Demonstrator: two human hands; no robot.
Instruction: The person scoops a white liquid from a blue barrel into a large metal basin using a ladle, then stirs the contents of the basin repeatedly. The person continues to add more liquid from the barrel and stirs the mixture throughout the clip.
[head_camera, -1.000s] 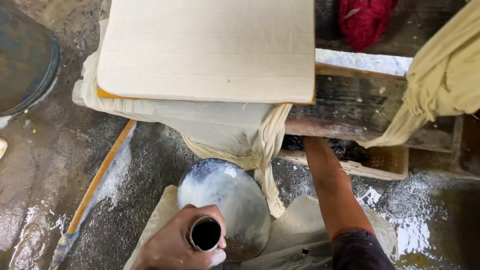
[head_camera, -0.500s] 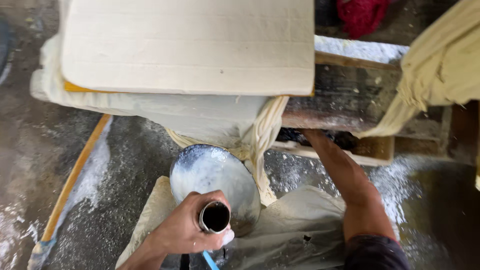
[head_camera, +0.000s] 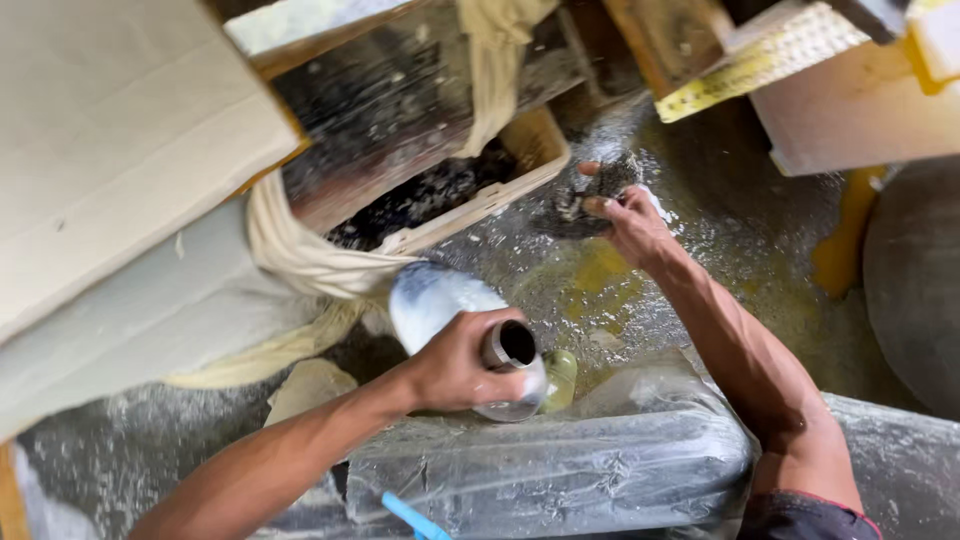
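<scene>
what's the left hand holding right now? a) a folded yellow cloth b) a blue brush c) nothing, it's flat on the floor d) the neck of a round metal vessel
d: the left hand is wrapped around the open neck of the round metal vessel, while the right hand reaches away to a dark clump on the wet floor.

Metal bowl (head_camera: 440, 305), centre of frame: smooth, whitish film, dull sheen. Short pipe piece (head_camera: 510, 345) beside it: dark rusty metal, matt. Plastic sheet (head_camera: 600, 460), lower centre: clear, crinkled, glossy wet. Cloth strip (head_camera: 300, 255), centre left: cream, coarse, twisted. Board (head_camera: 110, 140), upper left: pale, matt, smooth. Floor (head_camera: 700, 250): rough concrete, wet, white-speckled.
</scene>
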